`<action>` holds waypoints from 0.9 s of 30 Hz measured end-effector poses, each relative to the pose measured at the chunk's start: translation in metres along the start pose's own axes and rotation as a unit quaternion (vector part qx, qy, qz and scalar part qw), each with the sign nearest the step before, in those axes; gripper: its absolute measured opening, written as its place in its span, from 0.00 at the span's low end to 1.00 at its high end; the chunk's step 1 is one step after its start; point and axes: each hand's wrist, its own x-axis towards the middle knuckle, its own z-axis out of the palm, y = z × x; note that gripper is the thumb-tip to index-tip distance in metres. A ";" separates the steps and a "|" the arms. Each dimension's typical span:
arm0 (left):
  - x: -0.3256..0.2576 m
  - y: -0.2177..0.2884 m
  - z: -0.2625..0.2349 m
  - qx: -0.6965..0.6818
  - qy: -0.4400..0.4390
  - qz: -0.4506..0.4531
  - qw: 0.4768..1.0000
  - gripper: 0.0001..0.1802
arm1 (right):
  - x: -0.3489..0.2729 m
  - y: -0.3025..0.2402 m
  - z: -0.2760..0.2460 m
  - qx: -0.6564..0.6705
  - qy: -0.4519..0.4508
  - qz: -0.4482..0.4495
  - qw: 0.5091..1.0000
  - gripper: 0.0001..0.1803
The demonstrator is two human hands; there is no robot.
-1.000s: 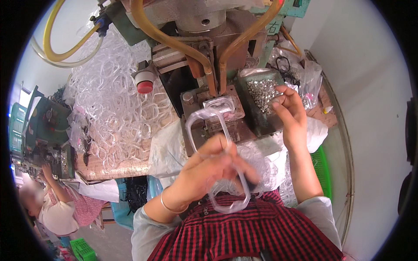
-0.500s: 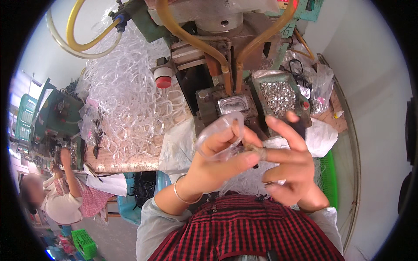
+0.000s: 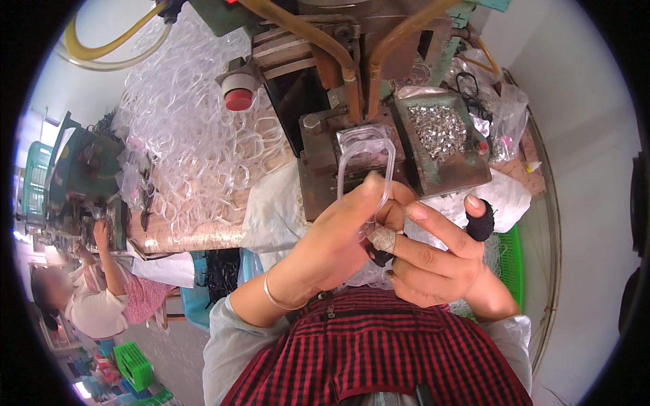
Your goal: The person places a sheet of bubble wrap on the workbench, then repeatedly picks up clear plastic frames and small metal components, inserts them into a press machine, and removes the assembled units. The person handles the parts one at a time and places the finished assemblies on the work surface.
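A clear plastic loop [image 3: 392,162], shaped like a rounded rectangle, stands up from my left hand [image 3: 338,227], whose thumb and fingers are closed on its lower part. Its top overlaps the small metal die [image 3: 360,135] of the press from this view. My right hand [image 3: 437,260] is close beside, with fingers apart. Pale tape wraps one of its fingertips, which meets the left fingers near the bottom of the loop. A black wrap [image 3: 480,220] covers part of another digit. Where the two hands meet, the grip is partly hidden.
Brown hoses [image 3: 352,74] run down the press [image 3: 318,128]. A red button [image 3: 238,99] sits at its left. Clear loops [image 3: 210,142] are heaped at left. A green tray [image 3: 450,177] holds small shiny metal pieces. A green basket [image 3: 512,271] stands at right; another person [image 3: 98,304] works far left.
The plastic loop has turned more upright and lies before the die. My right fingers have come closer to the left hand. The view has shifted, with the press higher in it.
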 end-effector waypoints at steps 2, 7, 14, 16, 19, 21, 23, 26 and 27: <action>-0.002 -0.004 -0.002 -0.005 -0.014 0.024 1.000 0.15 | -0.001 0.002 -0.002 0.040 -0.012 0.015 0.999 0.04; 0.000 -0.019 -0.005 -0.027 0.013 -0.031 0.999 0.10 | -0.001 -0.006 0.001 0.093 -0.011 0.023 0.995 0.05; -0.025 -0.020 -0.030 -0.041 -0.009 0.000 0.999 0.18 | -0.048 0.032 0.000 0.084 0.118 0.452 0.880 0.03; -0.019 -0.014 -0.019 -0.064 -0.070 -0.027 0.995 0.17 | -0.075 0.065 0.014 -0.060 0.031 0.475 0.877 0.03; 0.002 -0.008 -0.007 -0.061 -0.100 -0.071 0.991 0.17 | -0.054 0.068 0.030 -0.151 -0.035 0.417 0.896 0.11; 0.016 0.001 -0.009 -0.073 -0.128 -0.098 0.984 0.18 | -0.050 0.079 0.042 -0.189 -0.058 0.419 0.886 0.11; 0.023 0.002 -0.006 -0.032 -0.045 -0.075 0.996 0.15 | -0.049 0.087 0.052 -0.213 -0.052 0.421 0.880 0.10; 0.026 -0.006 -0.010 -0.045 -0.008 -0.072 0.996 0.13 | -0.050 0.095 0.055 -0.192 -0.036 0.415 0.889 0.09; 0.027 -0.008 -0.012 -0.050 -0.007 -0.069 0.996 0.13 | -0.051 0.099 0.055 -0.177 -0.031 0.408 0.895 0.09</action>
